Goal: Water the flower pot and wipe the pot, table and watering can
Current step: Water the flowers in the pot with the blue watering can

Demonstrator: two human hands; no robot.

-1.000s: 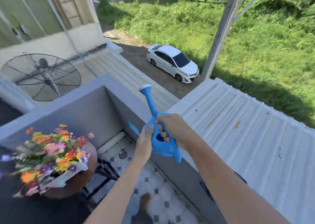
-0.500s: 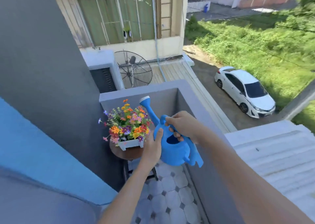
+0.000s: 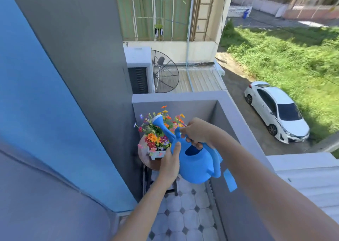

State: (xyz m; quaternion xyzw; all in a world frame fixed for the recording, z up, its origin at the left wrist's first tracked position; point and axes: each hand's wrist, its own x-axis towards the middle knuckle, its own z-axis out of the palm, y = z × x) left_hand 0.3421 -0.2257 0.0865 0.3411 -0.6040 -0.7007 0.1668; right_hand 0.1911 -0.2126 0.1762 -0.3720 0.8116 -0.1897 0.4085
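I hold a blue watering can [image 3: 196, 165] in the air above the balcony floor. My right hand [image 3: 197, 132] grips its top handle. My left hand [image 3: 169, 161] rests against the can's left side, thumb up along the body. The spout's white-tipped rose [image 3: 157, 120] points away from me, in front of the flowers. A white flower pot [image 3: 157, 153] full of mixed orange, red and purple flowers [image 3: 159, 128] stands on a small round brown table [image 3: 145, 158] in the balcony's far corner. A blue strip [image 3: 230, 181] shows below my right forearm.
The narrow balcony has a pale tiled floor [image 3: 183, 213], a grey parapet [image 3: 236, 143] on the right and far side, and a grey and blue wall [image 3: 73, 94] on the left. Beyond are a satellite dish [image 3: 165, 71], a white car [image 3: 277, 110] and grass.
My view swung left from the roof and road to the balcony corner. The can moved with both hands toward the flowers, and its spout now overlaps them.
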